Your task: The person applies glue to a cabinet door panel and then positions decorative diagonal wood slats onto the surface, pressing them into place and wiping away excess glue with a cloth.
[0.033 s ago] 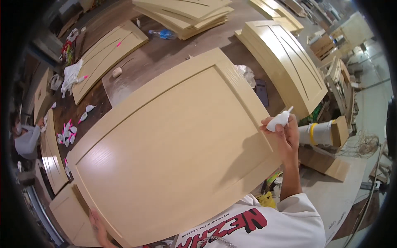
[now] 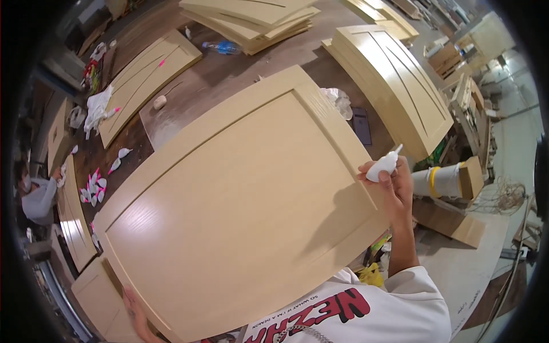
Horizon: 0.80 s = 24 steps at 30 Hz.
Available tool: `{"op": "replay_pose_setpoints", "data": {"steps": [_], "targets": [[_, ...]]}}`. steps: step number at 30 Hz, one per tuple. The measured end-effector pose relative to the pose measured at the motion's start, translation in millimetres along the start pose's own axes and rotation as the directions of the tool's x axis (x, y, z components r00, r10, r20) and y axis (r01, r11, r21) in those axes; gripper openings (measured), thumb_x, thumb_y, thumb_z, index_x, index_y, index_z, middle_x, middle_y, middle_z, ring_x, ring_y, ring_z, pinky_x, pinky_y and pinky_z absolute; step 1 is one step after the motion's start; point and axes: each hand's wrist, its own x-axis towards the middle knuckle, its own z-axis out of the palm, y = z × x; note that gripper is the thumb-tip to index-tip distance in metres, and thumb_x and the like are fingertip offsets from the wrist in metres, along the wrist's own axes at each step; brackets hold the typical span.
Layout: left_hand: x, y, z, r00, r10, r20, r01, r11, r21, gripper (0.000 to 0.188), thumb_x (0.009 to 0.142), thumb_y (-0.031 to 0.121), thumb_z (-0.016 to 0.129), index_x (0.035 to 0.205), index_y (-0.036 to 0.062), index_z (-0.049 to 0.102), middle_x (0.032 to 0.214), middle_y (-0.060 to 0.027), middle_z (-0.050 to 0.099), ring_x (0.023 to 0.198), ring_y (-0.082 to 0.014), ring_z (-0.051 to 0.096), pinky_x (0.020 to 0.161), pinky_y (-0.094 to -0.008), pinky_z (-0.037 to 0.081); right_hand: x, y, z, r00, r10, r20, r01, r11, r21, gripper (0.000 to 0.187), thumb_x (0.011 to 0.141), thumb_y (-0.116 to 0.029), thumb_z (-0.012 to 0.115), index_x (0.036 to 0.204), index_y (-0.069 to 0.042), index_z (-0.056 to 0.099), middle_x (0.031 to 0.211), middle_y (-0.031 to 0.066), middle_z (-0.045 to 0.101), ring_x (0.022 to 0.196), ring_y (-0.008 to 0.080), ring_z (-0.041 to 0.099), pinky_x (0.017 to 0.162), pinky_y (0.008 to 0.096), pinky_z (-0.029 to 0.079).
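Observation:
A large cream cabinet door panel (image 2: pixel 240 211) with a recessed centre and raised frame is tilted in front of me. My left hand (image 2: pixel 135 311) grips its lower left edge, and the panel hides part of that hand. At the right edge of the panel, my right hand (image 2: pixel 397 184) is closed around a small white squeeze bottle (image 2: pixel 383 166) with a thin nozzle pointing up and away. Some fingers of this hand reach the panel's edge; whether they also bear its weight I cannot tell.
Cream panels stand in a right stack (image 2: pixel 394 80) and a far stack (image 2: pixel 251 23). A grooved panel (image 2: pixel 148 74) lies far left, near several pink-tipped white bottles (image 2: pixel 93 187). A phone (image 2: pixel 361 126) and a white bucket (image 2: pixel 440 182) are right. A co-worker (image 2: pixel 39 197) is at left.

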Motion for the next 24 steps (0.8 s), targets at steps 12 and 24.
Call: {"op": "replay_pose_setpoints", "data": {"steps": [12, 24], "targets": [[86.5, 15.0, 9.1, 0.985, -0.022, -0.169, 0.026, 0.999, 0.023, 0.074, 0.102, 0.056, 0.036, 0.148, -0.0028, 0.034, 0.152, -0.0191, 0.039, 0.139, -0.0291, 0.039, 0.115, -0.0347, 0.029, 0.1, -3.9, 5.0, 0.996, 0.078, 0.041, -0.080, 0.995, 0.066, 0.034, 0.102, -0.024, 0.053, 0.122, 0.002, 0.043, 0.107, 0.0164, 0.065, 0.096, 0.0204, 0.067, 0.082, 0.0299, 0.054], [112.5, 18.6, 26.3, 0.991, 0.029, -0.134, -0.033, 0.999, -0.027, 0.063, 0.104, 0.046, 0.039, 0.142, -0.0034, 0.043, 0.144, -0.0169, 0.047, 0.134, -0.0255, 0.044, 0.113, -0.0334, 0.032, 72.6, -70.7, -7.4, 0.934, -0.356, 0.036, 0.358, 0.929, -0.090, 0.034, 0.101, -0.021, 0.055, 0.120, 0.007, 0.048, 0.104, 0.0248, 0.067, 0.085, 0.0305, 0.071, 0.070, 0.0348, 0.059]]}}
